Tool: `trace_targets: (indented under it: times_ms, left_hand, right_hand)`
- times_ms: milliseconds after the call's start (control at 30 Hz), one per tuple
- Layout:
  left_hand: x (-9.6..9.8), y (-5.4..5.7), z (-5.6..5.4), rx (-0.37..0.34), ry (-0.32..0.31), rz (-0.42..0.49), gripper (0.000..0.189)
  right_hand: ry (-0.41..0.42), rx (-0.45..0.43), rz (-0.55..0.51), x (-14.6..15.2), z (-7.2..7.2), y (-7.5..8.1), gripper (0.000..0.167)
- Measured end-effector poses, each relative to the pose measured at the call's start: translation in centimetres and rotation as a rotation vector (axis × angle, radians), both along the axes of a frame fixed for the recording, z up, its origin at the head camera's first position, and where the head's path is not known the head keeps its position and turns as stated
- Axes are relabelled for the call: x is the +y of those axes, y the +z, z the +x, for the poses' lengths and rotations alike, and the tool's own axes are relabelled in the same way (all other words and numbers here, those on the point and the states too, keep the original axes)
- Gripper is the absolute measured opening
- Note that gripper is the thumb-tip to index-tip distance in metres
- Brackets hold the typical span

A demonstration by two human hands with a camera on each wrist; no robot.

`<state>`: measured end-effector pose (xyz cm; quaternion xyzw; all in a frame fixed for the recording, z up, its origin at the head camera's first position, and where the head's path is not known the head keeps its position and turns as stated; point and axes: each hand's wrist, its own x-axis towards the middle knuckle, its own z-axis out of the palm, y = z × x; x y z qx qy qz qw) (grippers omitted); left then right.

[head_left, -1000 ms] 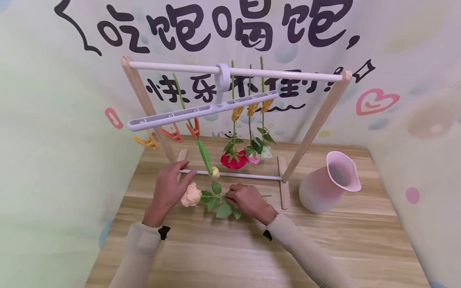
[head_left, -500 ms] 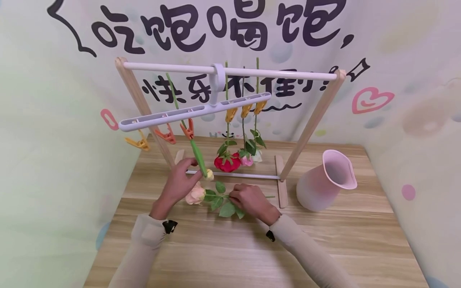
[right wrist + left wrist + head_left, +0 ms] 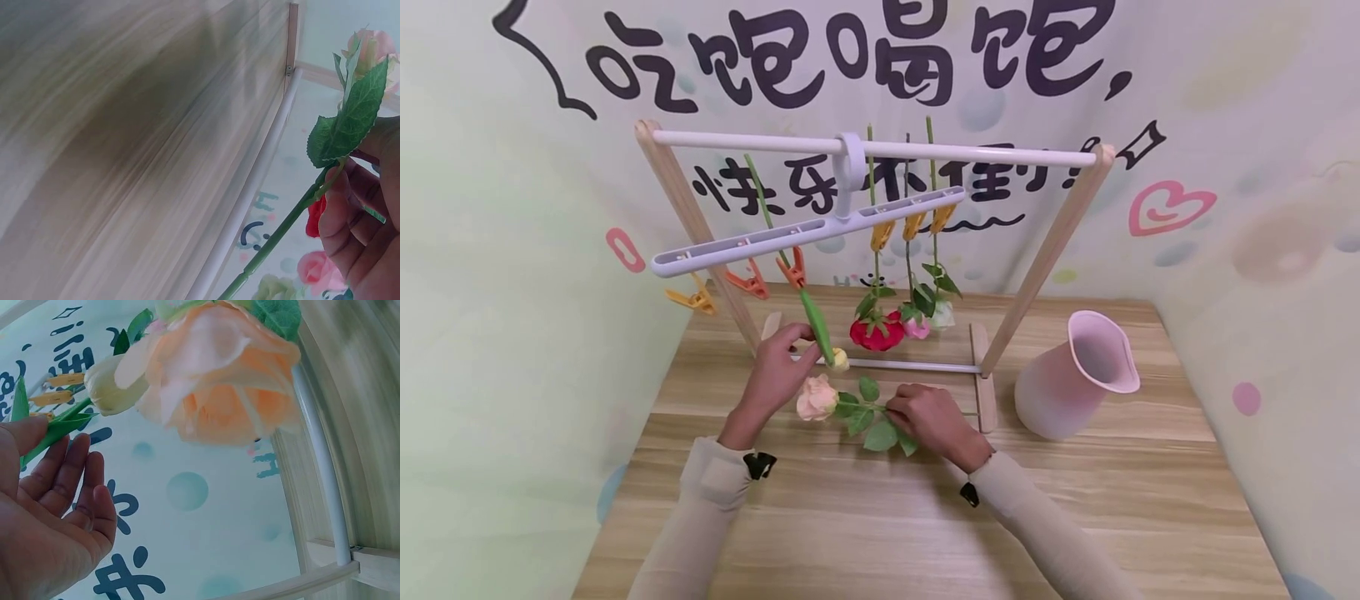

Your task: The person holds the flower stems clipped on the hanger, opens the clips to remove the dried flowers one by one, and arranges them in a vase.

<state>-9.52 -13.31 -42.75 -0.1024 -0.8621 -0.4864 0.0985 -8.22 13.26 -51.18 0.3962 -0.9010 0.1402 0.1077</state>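
Note:
My left hand (image 3: 777,367) is at the yellow tulip (image 3: 838,360), which hangs head down from a red clip. In the left wrist view, the thumb and fingertips pinch the tulip's green leaf (image 3: 62,428), and the other fingers are loosely bent. My right hand (image 3: 934,421) pinches the stem of a peach rose (image 3: 817,398) among its leaves, holding it low over the table with the bloom pointing left. The right wrist view shows the rose's stem (image 3: 275,234) running down from the fingers. A purple hanger (image 3: 805,233) carries the clips.
The hanger hooks over the white rod of a wooden rack (image 3: 1052,242). A red rose (image 3: 877,332), a pink flower (image 3: 917,327) and a white flower (image 3: 942,315) hang from yellow clips. A pink pitcher (image 3: 1075,379) stands at the right. An orange clip (image 3: 748,280) hangs without a flower.
My left hand has moved right and up from beside the rose to the tulip, and now pinches its leaf. The right hand still holds the peach rose, moved slightly right. The hanger has shifted slightly.

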Motion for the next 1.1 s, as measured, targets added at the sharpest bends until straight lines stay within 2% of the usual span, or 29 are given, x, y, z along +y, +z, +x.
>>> trace_targets:
  times_ms: [533,700,933,1100]
  left_hand:
    - [0.0,-0.3,-0.4,0.047,0.011,-0.010,0.009]
    - [0.0,-0.2,-0.4,0.049,0.022,-0.020,0.010]
    - [0.0,-0.1,-0.5,0.045,0.030,-0.017,0.011]
    - [-0.1,0.0,-0.5,0.049,0.046,-0.011,0.011]
  right_hand:
    - [-0.020,0.003,-0.025,2.3,0.4,-0.1,0.006]
    - [-0.023,0.013,-0.044,3.2,0.6,0.5,0.005]
    - [-0.031,0.108,-0.100,4.1,0.5,1.8,0.004]
    - [-0.021,0.127,-0.144,4.5,0.3,2.6,0.005]
